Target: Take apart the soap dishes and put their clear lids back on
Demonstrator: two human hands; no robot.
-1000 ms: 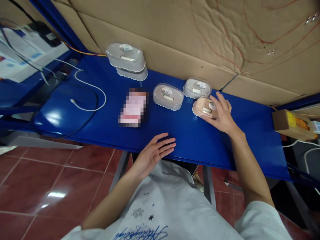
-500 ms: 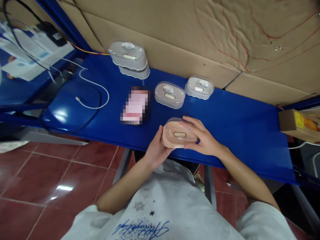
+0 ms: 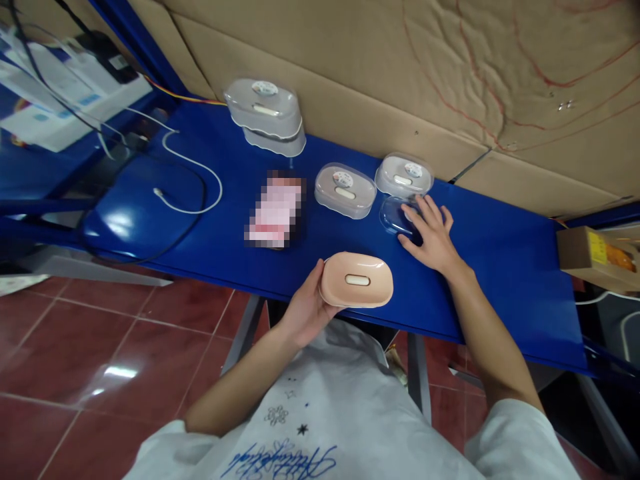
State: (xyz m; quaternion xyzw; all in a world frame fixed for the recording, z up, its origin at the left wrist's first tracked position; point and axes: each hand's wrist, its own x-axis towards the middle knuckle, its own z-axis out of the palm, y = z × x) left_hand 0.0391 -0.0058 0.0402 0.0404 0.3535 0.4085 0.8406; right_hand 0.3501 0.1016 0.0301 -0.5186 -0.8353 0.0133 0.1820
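My left hand [image 3: 306, 303] is closed around the left end of a peach soap dish [image 3: 330, 283], held at the table's front edge. The dish is oval with a shallow hollow and a pale oblong piece in its middle. Its top is uncovered. Farther right, my right hand [image 3: 434, 237] spans the right part of a clear lid [image 3: 391, 215], thumb at the near side and fingers over the far side. That lid is low over or on the blue tabletop; exact contact cannot be made out. Part of it is hidden beneath the fingers.
Behind the lid stands a grey lidded dish [image 3: 404, 175], with another lidded dish [image 3: 345, 191] to its left. Stacked dishes [image 3: 265, 113] stand at the back left. A pixelated phone-like object [image 3: 275, 210], a white cable [image 3: 220, 190] and a cardboard box [image 3: 580, 253] lie around the blue table [image 3: 500, 267].
My right hand has taken the clear lid off the peach soap dish and carried it right and back towards the grey dish. My left hand still holds the soap dish.
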